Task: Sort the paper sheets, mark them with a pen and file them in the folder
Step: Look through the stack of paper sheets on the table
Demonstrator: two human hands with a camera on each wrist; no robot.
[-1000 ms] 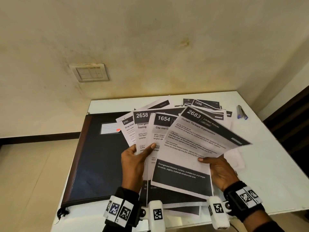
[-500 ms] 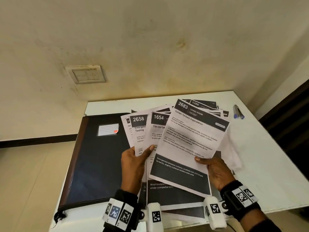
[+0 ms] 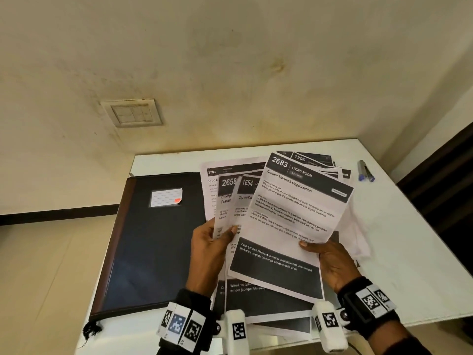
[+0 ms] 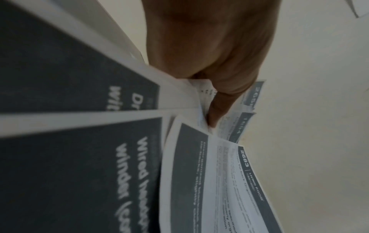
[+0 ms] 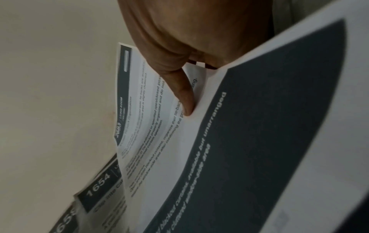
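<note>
Your right hand (image 3: 332, 262) pinches sheet 2683 (image 3: 294, 213) at its right edge, thumb on top; your left hand (image 3: 208, 249) grips the fanned sheets (image 3: 230, 201) beside it, above the table (image 3: 409, 239). Beyond: folder (image 3: 153, 239) left, pen (image 3: 366, 171) far right.

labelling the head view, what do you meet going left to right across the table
folder → left hand holding fanned sheets 2658 and 1654 → sheet 2683 → right hand → pen
</note>
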